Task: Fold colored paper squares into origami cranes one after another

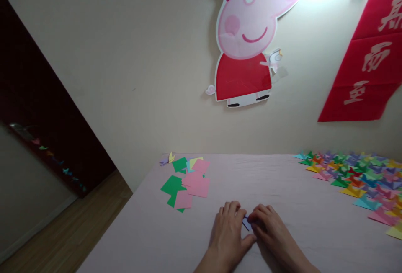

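Note:
A small folded piece of purple paper [246, 223] lies on the table near the front, mostly covered by my fingers. My left hand [228, 227] rests on its left side, fingers bent, with the thumb at the near edge. From the right, my right hand [270, 227] pinches the paper between curled fingers and thumb. The two hands nearly touch at the thumbs. Which folds the paper has is hidden.
Loose pink squares [199, 186] and green squares [172, 185] of paper lie at the back left, near a small yellow folded piece [171, 158]. Several rows of coloured origami figures [354, 182] cover the right side. A wall bounds the table's far edge.

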